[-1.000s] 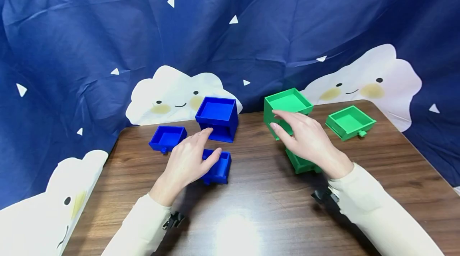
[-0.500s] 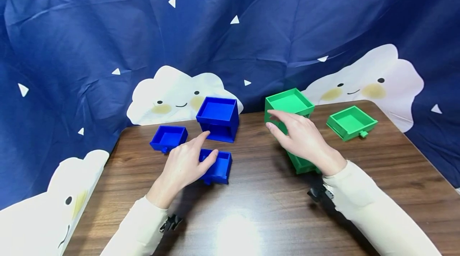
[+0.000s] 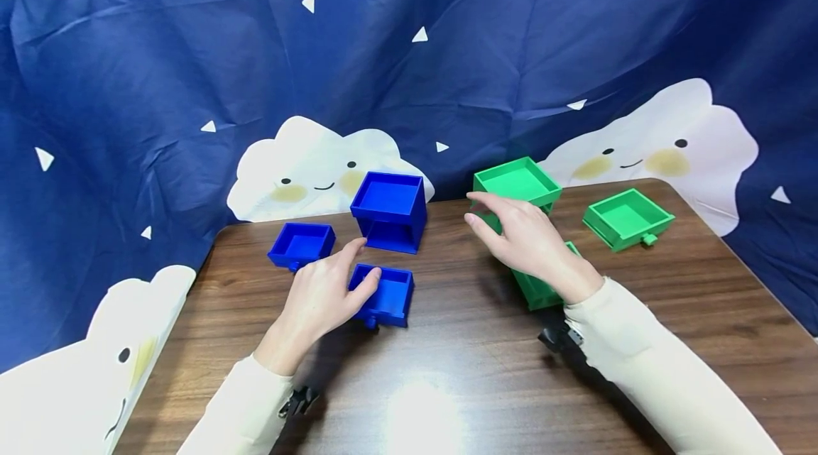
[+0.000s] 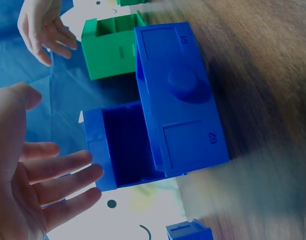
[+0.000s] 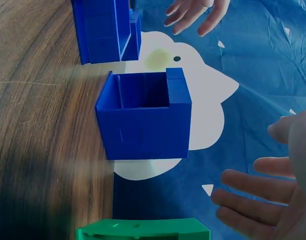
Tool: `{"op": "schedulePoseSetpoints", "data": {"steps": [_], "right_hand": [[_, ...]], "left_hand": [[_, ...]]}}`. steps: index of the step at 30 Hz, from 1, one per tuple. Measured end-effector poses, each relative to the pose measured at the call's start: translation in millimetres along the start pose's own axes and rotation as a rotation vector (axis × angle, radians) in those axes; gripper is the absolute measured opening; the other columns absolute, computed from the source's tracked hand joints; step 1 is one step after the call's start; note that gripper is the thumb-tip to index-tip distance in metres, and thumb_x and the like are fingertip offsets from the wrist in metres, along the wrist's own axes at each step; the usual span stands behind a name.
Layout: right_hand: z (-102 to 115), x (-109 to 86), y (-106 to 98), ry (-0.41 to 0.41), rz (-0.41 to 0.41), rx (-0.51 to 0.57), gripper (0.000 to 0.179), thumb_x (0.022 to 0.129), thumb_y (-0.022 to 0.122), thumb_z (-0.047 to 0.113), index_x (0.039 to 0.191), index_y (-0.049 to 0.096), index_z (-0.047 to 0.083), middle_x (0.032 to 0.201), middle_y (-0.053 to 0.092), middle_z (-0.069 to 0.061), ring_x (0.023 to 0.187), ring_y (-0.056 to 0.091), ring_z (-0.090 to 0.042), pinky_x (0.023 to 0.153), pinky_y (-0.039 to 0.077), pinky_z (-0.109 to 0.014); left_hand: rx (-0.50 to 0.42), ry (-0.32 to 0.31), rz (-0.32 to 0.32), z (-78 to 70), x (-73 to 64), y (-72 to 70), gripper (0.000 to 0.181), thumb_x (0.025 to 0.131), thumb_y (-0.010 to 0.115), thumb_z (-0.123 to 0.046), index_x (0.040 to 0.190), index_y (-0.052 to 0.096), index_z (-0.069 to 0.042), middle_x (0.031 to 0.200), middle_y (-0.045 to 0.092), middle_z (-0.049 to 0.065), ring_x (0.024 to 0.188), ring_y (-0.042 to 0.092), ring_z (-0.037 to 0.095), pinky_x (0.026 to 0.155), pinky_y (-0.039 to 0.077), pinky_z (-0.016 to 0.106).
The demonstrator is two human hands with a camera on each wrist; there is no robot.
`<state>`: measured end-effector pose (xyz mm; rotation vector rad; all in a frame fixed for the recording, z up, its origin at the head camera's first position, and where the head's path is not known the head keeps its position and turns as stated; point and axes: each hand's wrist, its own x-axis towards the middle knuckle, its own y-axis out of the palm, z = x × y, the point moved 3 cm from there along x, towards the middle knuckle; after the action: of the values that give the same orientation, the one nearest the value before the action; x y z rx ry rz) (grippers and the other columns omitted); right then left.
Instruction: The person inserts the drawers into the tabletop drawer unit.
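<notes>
My left hand (image 3: 317,299) hovers, fingers spread, over the left side of a blue drawer (image 3: 391,299); nothing is in its grasp. That drawer's round-knobbed front (image 4: 180,100) shows in the left wrist view. Behind it stands a blue cabinet (image 3: 390,198) with an open slot below its tray-like top. With fingers extended and nothing held, my right hand (image 3: 527,238) is above a green drawer (image 3: 537,290), partly hidden by hand and wrist. The hand also covers the front of a green cabinet (image 3: 517,179). In the right wrist view, the right hand's fingers (image 5: 257,185) touch nothing.
A second blue drawer (image 3: 302,243) lies to the left of the blue cabinet. A second green drawer (image 3: 629,217) sits at the right. All rest on a wooden table (image 3: 486,384), with a blue cloud-print cloth (image 3: 486,50) hanging behind its far edge.
Both hands have drifted left, the left one also slightly toward the body. More of the near blue drawer and the near green drawer shows. The drawers and cabinets stay in place.
</notes>
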<state>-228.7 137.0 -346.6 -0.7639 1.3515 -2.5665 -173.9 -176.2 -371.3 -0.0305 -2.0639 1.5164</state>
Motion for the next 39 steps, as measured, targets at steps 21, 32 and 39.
{"op": "schedulePoseSetpoints", "data": {"steps": [21,32,39], "right_hand": [[-2,15.3,16,0.02,0.029,0.023,0.046,0.111,0.059,0.032,0.148,0.063,0.006,0.138,0.072,-0.022,0.118,0.071,-0.042,0.102,0.055,-0.058],[-4,21.4,25,0.025,0.025,0.044,0.047,0.11,0.06,0.033,0.148,0.063,0.007,0.126,0.077,-0.02,0.113,0.073,-0.037,0.098,0.057,-0.056],[-6,24.0,32,0.016,0.01,0.063,0.045,0.11,0.06,0.031,0.147,0.064,0.006,0.124,0.078,-0.02,0.112,0.074,-0.036,0.097,0.057,-0.055]], "left_hand": [[-0.039,-0.09,0.008,12.5,-15.8,0.4,0.053,0.1,0.07,-0.043,0.139,0.068,-0.008,0.111,0.082,0.008,0.082,0.076,0.023,0.069,0.062,0.046],[-0.053,-0.136,0.026,20.8,-30.1,3.1,0.052,0.099,0.073,-0.042,0.137,0.069,-0.007,0.102,0.081,0.006,0.09,0.079,0.024,0.076,0.063,0.049],[-0.059,-0.147,0.055,23.1,-36.1,3.8,0.052,0.1,0.073,-0.042,0.137,0.068,-0.007,0.102,0.081,0.005,0.092,0.079,0.023,0.078,0.063,0.049]]}}
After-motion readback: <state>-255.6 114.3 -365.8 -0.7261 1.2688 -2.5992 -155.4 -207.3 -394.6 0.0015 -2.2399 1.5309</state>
